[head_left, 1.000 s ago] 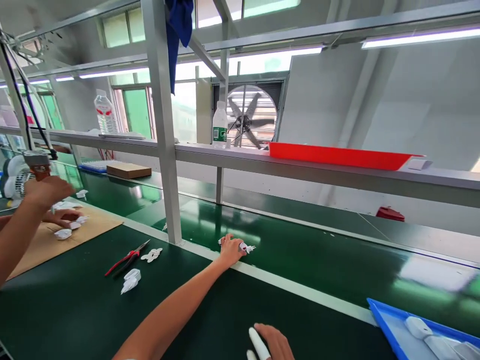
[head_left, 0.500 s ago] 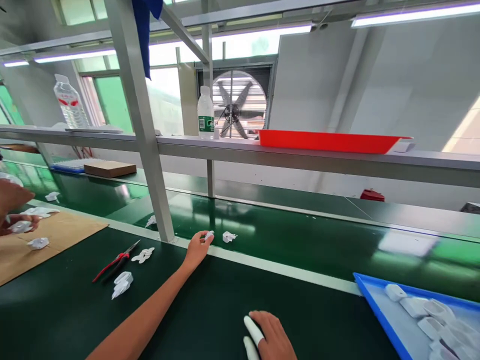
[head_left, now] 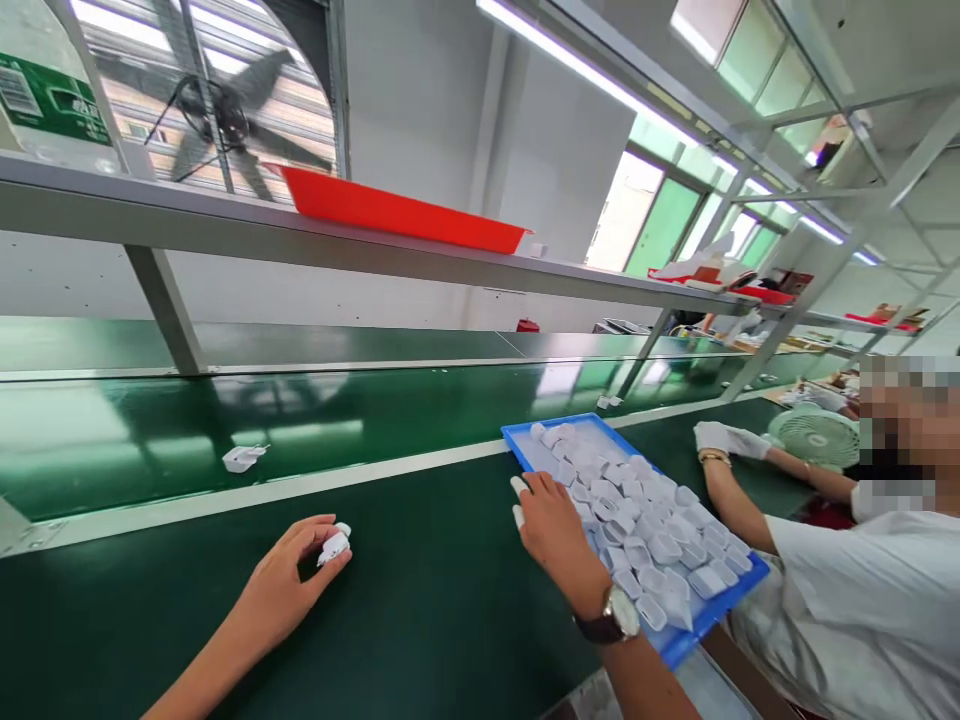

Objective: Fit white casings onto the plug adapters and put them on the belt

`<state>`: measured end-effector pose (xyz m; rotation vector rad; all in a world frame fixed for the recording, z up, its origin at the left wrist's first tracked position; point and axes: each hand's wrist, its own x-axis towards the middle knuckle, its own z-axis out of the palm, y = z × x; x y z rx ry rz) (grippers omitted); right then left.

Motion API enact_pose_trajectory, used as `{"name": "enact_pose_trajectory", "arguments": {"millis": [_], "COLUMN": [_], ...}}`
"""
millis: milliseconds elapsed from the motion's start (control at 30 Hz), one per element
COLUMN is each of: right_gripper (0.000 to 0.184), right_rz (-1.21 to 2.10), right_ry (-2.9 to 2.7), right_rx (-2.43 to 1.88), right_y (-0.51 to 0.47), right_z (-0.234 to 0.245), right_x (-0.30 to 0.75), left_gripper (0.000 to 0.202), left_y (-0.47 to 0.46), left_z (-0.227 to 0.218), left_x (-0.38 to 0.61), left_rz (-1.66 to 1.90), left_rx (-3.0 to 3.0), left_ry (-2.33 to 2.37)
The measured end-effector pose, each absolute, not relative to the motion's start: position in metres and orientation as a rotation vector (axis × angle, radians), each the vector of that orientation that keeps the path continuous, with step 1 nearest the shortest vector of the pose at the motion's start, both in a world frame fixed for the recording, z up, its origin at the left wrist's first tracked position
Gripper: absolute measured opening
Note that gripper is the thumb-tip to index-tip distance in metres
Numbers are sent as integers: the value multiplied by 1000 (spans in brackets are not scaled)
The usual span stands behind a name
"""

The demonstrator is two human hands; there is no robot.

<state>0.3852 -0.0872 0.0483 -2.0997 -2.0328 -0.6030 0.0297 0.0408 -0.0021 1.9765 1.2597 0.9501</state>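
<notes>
Left hand [head_left: 289, 580], on the near green bench, pinches a small white plug part [head_left: 334, 545] between thumb and fingers, while the right hand [head_left: 551, 525], fingers loosely spread and holding nothing, rests at the blue tray's [head_left: 517, 440] near-left edge.

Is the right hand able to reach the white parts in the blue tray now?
Probably yes. The right hand already rests at the near edge of the blue tray, beside the white parts, and nothing lies between them. The co-worker's gloved hand stays beyond the tray.
</notes>
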Motion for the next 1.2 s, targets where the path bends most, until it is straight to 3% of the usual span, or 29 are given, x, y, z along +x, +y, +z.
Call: {"name": "enact_pose_trajectory", "arguments": {"millis": [133,300,400,533,733,867,967,1100,1200], "right_gripper": [37,33,28,42,68,72,81,72,55], "right_rz": [-663,-663,-681,-505,-43,23,64,30,28], "right_ry": [-1952,-2013,-2024,-2019,-2261,-2257,-2217,-2188,-2146], "right_rx": [-2239,-2166,-2041,-1639,-1021,-1115,-1315,-1405,-1351], "right_y": [-119,-130,-119,-87,-40,-26,-21,-19,-17], "right_z": [41,37,45,52,47,30,10,-12,-22], "right_x": [440,469,465,396,248,220,224,232,234], "left_gripper": [31,59,56,46,42,35,41,47,52], "left_y": [31,22,22,13,-8,7,21,26,21], "left_z": [-16,-3,20,39,29,24,17,3,-3], "left_x": [44,47,37,35,44,16,-5,-8,0], "left_rz": [864,803,947,1072,931,1040,961,703,707], "left_rx": [2151,2093,1940,1759,1554,1862,2147,2357,2484], "left_ry": [1207,1167,1229,1136,789,1168,1442,1521,1530]}}
